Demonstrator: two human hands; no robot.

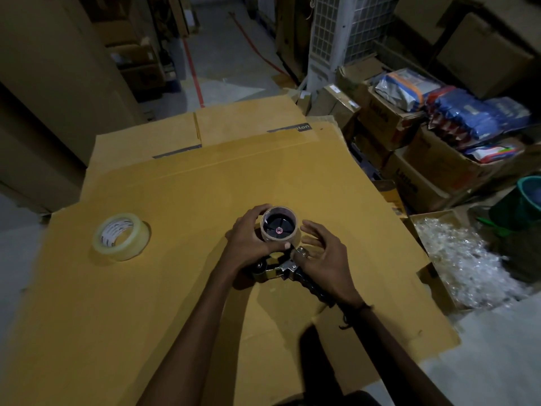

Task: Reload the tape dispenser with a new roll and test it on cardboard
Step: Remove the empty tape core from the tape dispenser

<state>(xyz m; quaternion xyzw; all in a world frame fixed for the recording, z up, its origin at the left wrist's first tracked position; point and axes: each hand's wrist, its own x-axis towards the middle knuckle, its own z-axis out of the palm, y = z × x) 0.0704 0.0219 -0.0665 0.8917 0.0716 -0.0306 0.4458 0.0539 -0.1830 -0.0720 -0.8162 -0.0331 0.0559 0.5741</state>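
matt cardboard [175,288], glossy clear tape roll [121,237]

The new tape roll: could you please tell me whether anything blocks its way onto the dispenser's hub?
Yes: what looks like an old core sits round the hub, gripped by the left hand.

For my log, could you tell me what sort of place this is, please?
Probably a storeroom or warehouse: cartons stacked at right, bagged goods piled on them, flattened cardboard as a work surface.

Forearms converging, left hand [248,238] curled round spent core [292,235], right hand [325,256] fingers loosely extended
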